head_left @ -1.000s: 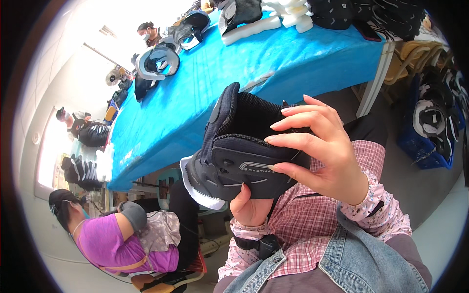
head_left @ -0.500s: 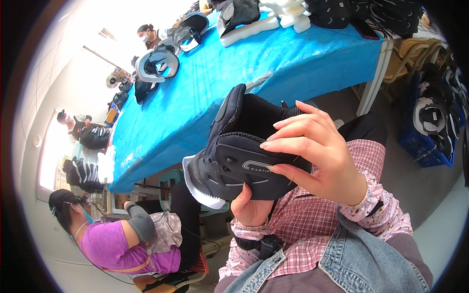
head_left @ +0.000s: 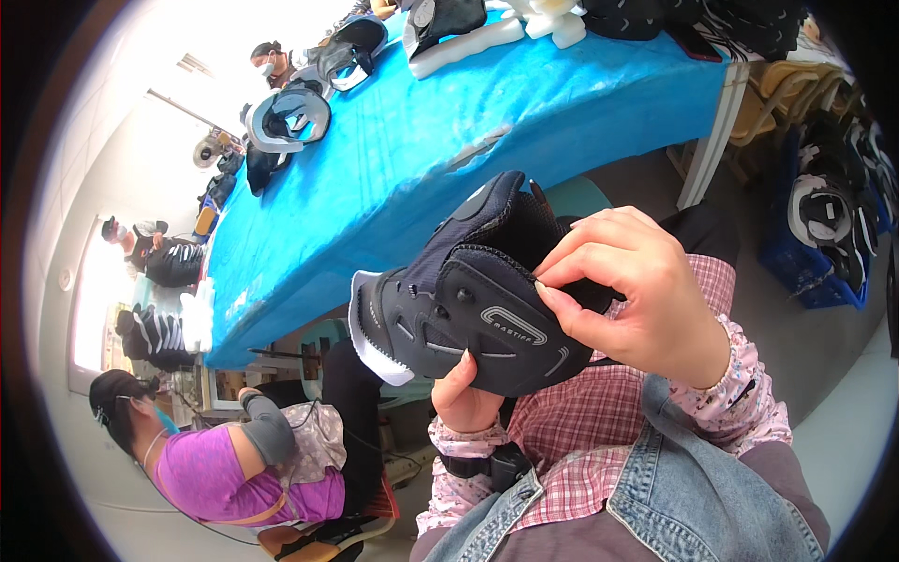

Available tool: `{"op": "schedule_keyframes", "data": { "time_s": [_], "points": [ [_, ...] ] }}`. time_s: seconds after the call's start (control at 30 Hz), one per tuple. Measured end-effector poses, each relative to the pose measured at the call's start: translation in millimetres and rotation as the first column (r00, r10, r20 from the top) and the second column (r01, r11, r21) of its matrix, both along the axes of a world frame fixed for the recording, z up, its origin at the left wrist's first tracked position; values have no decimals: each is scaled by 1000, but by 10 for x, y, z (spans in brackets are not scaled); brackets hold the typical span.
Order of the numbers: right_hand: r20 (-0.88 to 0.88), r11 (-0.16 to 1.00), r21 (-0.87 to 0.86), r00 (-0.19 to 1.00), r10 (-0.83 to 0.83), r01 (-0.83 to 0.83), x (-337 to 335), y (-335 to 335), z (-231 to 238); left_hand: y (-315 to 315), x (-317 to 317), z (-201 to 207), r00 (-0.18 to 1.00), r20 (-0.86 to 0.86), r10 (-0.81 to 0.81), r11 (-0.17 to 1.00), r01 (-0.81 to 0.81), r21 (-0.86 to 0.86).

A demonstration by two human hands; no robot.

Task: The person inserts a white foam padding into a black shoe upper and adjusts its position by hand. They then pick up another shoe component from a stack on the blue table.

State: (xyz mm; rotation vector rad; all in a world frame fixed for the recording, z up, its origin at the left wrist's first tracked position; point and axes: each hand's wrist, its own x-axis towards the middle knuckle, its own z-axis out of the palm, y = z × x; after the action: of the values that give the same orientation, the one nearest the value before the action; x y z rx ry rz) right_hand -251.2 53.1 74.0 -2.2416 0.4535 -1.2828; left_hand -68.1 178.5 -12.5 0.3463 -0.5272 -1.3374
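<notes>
Since the earlier frame, your right hand (head_left: 646,286) shifts from loosely spread fingers to a pinch, and the black shoe upper (head_left: 473,314) tips rightward. Near edge of the blue-covered table (head_left: 421,140): beyond the upper, apart from it. Gray floor (head_left: 763,347) opens between your right wrist and the blue crate (head_left: 785,262). Left fingers, except the thumb: hidden behind the upper; dark interior unclear. Upper sits above your plaid-covered lap (head_left: 552,426); left hand (head_left: 465,403) grasps it, thumb on its side; right thumb and forefinger grip its collar edge (head_left: 510,258).

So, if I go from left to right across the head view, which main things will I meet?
Co-worker in purple → black piece → right hand → blue crate
</notes>
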Motion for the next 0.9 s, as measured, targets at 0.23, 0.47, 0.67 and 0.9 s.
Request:
{"op": "schedule_keyframes", "data": {
  "time_s": [0.23,0.47,0.67,0.9],
  "points": [
    [52,987,152,998,40,-47,9,-9,-61,-21,1,-26,1000,-26,-4,1000,4,24],
    [32,991,-67,993,-110,112,56,26,-55,-29,-86,70,996,38,80,995,-82,56],
    [-18,995,-28,995,-99,99,107,145,-100,98,-151,254,876,385,289,947,-320,19],
    [234,932,290,961,150,-216,160,213,-204,211,-145,332,844,400,358,931,-354,-86]
  ]
}}
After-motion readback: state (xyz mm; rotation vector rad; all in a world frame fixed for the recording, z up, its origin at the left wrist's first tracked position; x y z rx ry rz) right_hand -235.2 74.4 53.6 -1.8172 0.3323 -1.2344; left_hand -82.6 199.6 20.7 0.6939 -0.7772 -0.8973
